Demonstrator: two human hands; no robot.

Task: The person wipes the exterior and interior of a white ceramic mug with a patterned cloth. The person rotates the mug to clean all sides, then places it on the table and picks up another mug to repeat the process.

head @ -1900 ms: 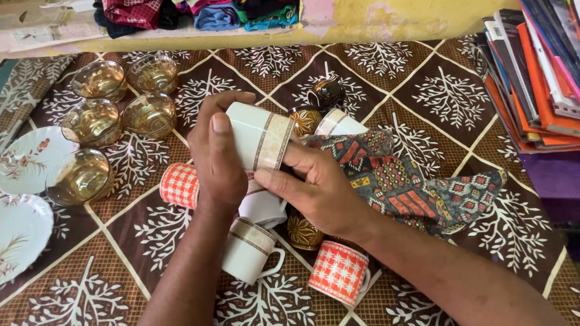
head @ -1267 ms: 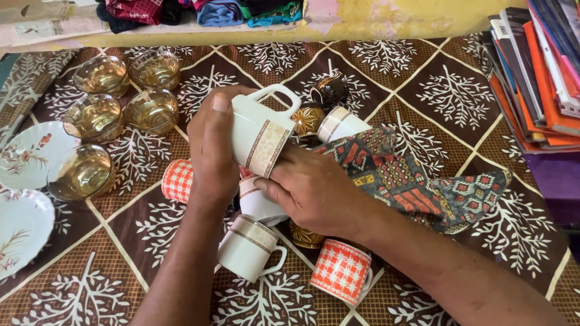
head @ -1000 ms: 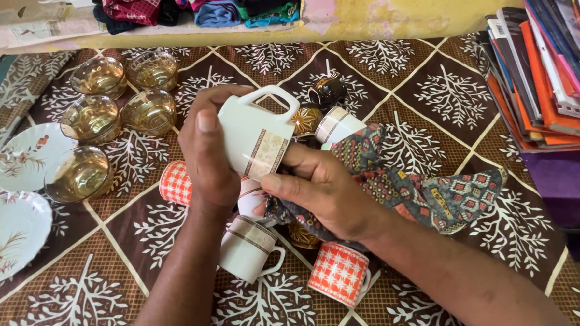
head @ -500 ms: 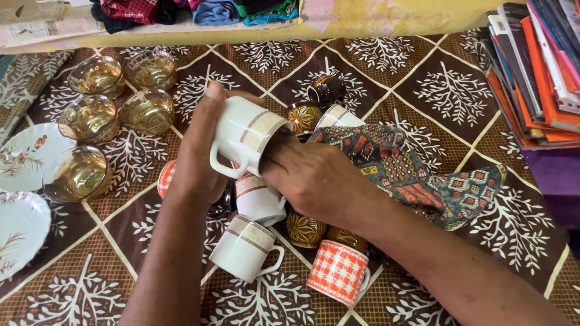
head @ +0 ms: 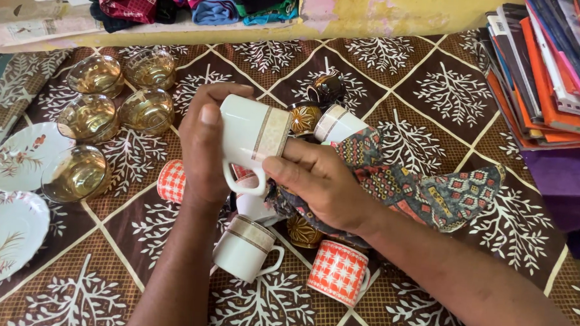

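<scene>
My left hand grips a white mug with a beige band, held on its side above the table with the handle pointing down. My right hand holds a patterned cloth and its fingers press against the mug's rim end. Under the hands lies a cluster of mugs: white banded ones, orange checked ones and brown glazed cups.
Several amber glass bowls stand at the left on the brown leaf-patterned tablecloth, beside two white floral saucers. A stack of books sits at the right edge. Folded clothes lie on a ledge behind.
The white mug has turned in my left hand, its handle going from top to bottom. My right hand with the cloth has kept moving around the rim end.
</scene>
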